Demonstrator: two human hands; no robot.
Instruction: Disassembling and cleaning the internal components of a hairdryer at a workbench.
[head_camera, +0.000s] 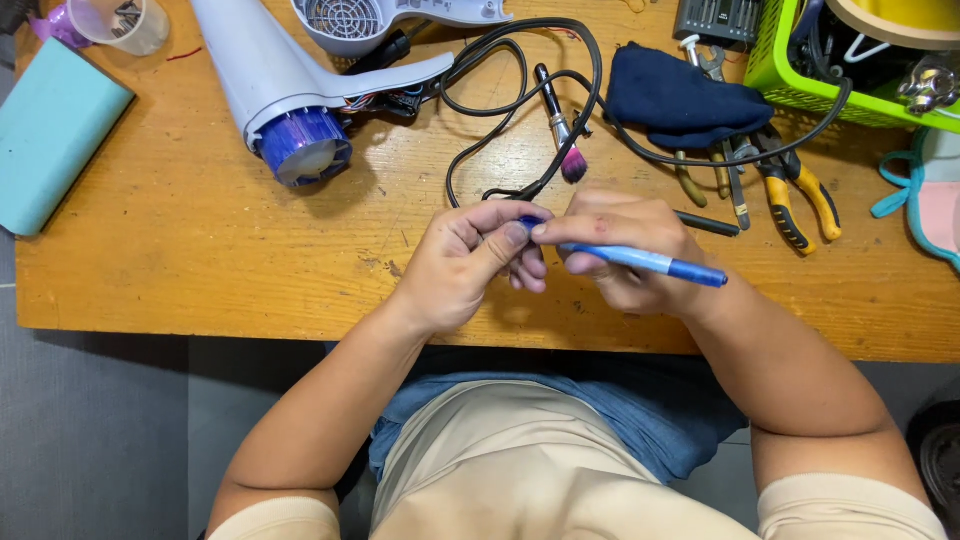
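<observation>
My right hand grips a slim blue pen-shaped tool that points left across my fingers. My left hand meets it at the tip, thumb and fingers pinched on a small blue piece at the tool's end. Both hands hover over the near middle of the wooden table. A black cable loops just behind my hands. A small brush with a pink tip lies beside it.
An opened grey hair dryer with a blue front lies at the back left. A teal block sits at the far left. A dark blue cloth, yellow-handled pliers and a green basket crowd the back right.
</observation>
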